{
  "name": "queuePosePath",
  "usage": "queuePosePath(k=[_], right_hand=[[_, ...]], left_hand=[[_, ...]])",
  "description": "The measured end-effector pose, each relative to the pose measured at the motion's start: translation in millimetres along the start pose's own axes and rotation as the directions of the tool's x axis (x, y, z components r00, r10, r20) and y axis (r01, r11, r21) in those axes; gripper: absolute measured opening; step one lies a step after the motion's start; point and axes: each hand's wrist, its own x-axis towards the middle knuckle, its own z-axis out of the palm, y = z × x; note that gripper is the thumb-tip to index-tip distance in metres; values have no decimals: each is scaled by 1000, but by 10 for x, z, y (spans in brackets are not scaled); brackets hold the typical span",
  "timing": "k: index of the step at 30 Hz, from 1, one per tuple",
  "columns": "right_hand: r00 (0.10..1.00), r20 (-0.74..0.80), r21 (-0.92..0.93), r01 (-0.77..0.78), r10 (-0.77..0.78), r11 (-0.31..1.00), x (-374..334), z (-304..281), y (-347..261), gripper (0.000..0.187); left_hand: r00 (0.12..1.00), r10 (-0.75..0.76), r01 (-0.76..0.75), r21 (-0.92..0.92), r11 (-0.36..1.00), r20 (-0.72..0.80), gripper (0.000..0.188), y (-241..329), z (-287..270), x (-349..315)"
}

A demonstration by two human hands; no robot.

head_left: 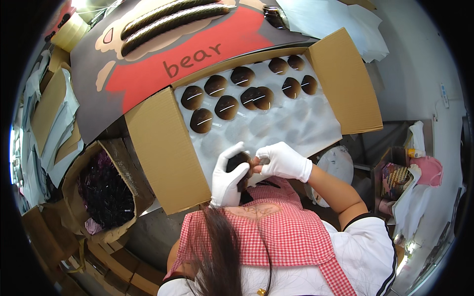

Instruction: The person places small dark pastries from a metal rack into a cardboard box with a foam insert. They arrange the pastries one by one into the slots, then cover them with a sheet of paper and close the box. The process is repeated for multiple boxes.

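Note:
My left hand (228, 176), in a white glove, curls around a dark brown tinted lens (239, 162) near the front edge of an open cardboard box. My right hand (281, 162) wears a white glove with bare fingertips showing; they are pinched together at the lens's right edge, and what lies between them is too small to make out. Just beyond my hands, several loose brown gradient lenses (226, 107) rest in rows on a white sheet (210, 145) inside the box. Two of these lenses (263, 98) overlap near the middle.
Cardboard flaps (160, 150) spread out on both sides of the box. Behind it, a printed mat (232, 37) bears two long rows of stacked lenses (173, 27). A carton of dark shiny strips (106, 192) stands at left, a round white stool (335, 170) at right.

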Motion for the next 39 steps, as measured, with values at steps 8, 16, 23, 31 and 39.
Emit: queuePosePath(k=[8,16,23,31,39], right_hand=[[859,-403,-382,156,-316,911,334,198,19,16],[738,-667,-316,-150,-107,937,-195,-458,823,16],[579,-811,-310,-304,-84,901,-533,-878,1263,17],[742,-670,-112,-137,27,984,-705,-727,751,14],[939,-341,-40,20,-32,999,-372,304,67,24]], left_hand=[[878,-476,362,-599,715,-38,45,50,-300,-238],[889,-454,420,-493,762,57,41,105,-180,-197],[925,-374,377,-319,870,73,54,127,164,107],[978,-67,106,-196,975,196,48,-93,552,335],[981,164,-155,-92,984,99,39,-275,258,47]])
